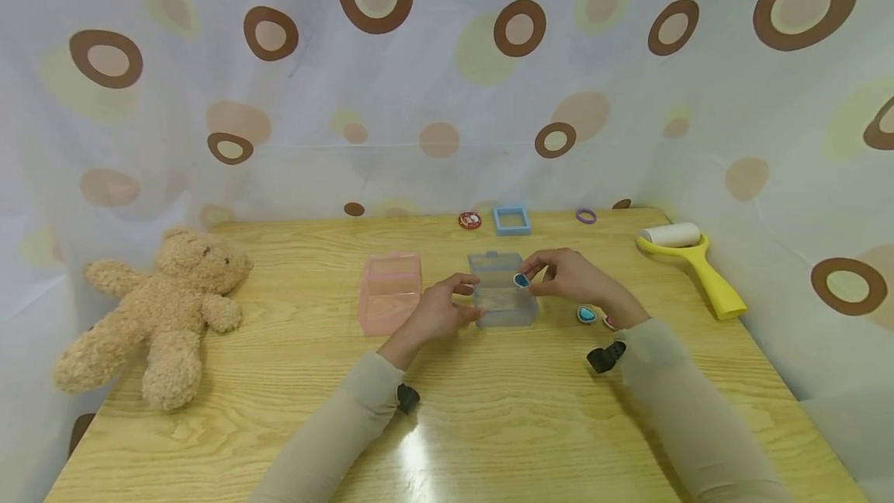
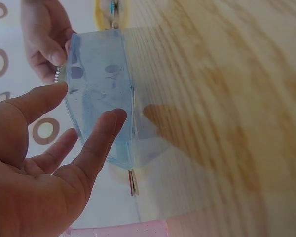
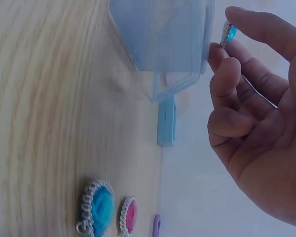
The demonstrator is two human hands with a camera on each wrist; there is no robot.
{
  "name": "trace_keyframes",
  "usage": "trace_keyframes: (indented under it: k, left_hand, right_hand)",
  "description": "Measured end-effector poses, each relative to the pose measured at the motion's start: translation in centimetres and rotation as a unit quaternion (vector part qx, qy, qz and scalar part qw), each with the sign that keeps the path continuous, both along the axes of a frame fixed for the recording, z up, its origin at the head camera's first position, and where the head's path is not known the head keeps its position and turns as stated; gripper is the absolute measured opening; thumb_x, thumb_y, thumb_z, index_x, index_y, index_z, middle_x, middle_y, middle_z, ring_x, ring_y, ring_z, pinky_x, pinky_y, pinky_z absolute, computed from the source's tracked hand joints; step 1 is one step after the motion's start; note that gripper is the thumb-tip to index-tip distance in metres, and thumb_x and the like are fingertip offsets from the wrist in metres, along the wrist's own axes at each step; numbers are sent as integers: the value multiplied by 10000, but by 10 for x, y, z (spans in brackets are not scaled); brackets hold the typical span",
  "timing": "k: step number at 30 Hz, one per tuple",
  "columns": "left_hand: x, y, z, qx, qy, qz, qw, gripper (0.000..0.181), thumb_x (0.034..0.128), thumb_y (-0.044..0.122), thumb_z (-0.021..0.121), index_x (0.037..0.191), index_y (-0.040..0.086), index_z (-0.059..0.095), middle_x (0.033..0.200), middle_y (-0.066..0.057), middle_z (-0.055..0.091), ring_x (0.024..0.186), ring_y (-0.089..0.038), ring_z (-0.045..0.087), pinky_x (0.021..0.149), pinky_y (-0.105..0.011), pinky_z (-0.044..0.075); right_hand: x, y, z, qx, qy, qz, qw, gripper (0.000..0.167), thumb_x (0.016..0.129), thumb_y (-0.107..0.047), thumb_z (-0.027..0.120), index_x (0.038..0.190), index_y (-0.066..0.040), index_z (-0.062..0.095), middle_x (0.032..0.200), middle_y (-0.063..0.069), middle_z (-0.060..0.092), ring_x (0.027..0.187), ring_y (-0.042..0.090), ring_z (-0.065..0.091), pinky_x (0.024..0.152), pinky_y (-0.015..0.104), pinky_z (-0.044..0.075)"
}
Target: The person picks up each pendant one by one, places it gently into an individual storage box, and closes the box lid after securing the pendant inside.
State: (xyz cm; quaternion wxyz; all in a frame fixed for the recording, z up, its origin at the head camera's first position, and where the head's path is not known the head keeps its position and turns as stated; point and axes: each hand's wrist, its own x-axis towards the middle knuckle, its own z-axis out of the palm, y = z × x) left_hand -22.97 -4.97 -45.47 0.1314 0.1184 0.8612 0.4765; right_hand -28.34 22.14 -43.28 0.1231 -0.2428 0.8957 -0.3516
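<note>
A clear bluish plastic box [image 1: 504, 317] lies with its lid open in the middle of the table. Between thumb and fingertips, my right hand [image 1: 569, 274] pinches a blue gem pendant [image 1: 521, 280] with a beaded silvery rim, just over the box's right side. My left hand [image 1: 440, 309] is at the box's left side, fingers spread and fairly straight; the left wrist view has its fingertips by the box wall [image 2: 101, 89], and whether they press on it is unclear. Right of the box lie another blue gem pendant [image 1: 586, 314] and a pink one [image 3: 129, 216], partly hidden by my wrist in the head view.
An open pink plastic box [image 1: 363, 317] lies left of the blue one. Behind are a red round badge [image 1: 470, 220], a light blue square frame [image 1: 512, 230] and a purple ring [image 1: 586, 216]. A teddy bear [image 1: 171, 301] sits left; a yellow-handled roller [image 1: 712, 278] lies right.
</note>
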Motion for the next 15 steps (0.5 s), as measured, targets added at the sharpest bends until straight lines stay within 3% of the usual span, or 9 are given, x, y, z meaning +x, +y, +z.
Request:
trace_keyframes:
  k: [4,11,15]
  left_hand:
    - [0,1,0,8,14,-9,10000,555,914,227,740,1422,143,533,1359,-155,613,1147,-358,665,856,-395,584]
    - [-1,2,2,76,-3,5,10000,550,911,237,744,1413,145,538,1357,-159,614,1144,-359,666,849,-389,587]
    - [0,0,1,68,14,-11,10000,543,917,239,736,1413,147,535,1363,-169,610,1166,-370,655,885,-417,582]
  right_hand:
    - [-1,-6,-2,120,-32,84,9999,293,893,-243,759,1173,-191,693,1085,33,705,739,165,622,659,305,518]
    - [-4,-13,-9,452,269,192,9984,281,878,-261,768,1145,-196,710,1052,-21,729,942,200,646,807,346,511]
    - [-4,-18,-11,513,182,302,9981,264,876,-264,765,1130,-210,716,1041,-32,735,933,175,647,777,336,512]
